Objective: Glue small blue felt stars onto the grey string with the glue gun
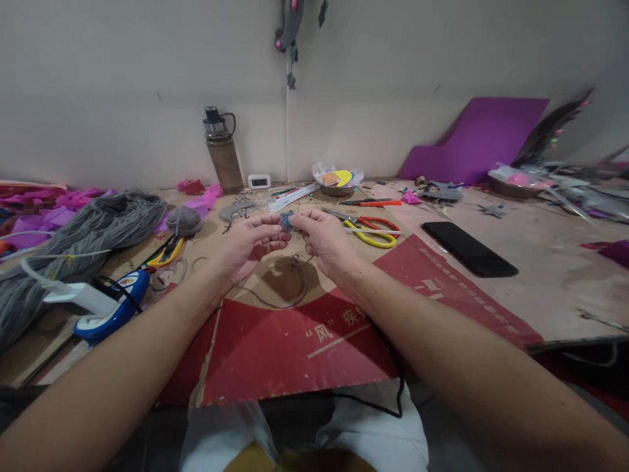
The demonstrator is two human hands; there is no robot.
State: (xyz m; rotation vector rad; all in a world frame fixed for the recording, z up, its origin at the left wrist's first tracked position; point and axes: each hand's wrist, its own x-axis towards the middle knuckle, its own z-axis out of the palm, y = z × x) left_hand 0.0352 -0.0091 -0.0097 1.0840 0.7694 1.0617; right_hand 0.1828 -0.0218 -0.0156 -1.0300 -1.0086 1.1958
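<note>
Both hands meet over the middle of the table around a small blue-and-grey piece (285,221), which looks wound with yarn; its exact kind is too small to tell. My left hand (250,244) pinches it from the left, its lower fingers curled below. From the right, the thumb and fingertips of my right hand (324,237) close on its other side. A thin grey strand of yarn (280,307) loops on the cardboard below the hands. Just beyond my right hand lie scissors with red and yellow handles (376,236).
Grey yarn (118,219), a yarn ball (183,221) and a blue-and-white power strip (115,308) lie left. A bottle (225,157) and small clock (259,181) stand behind. A phone (466,248) lies right, near a purple sheet (481,141). Red printed cardboard (275,360) covers the front.
</note>
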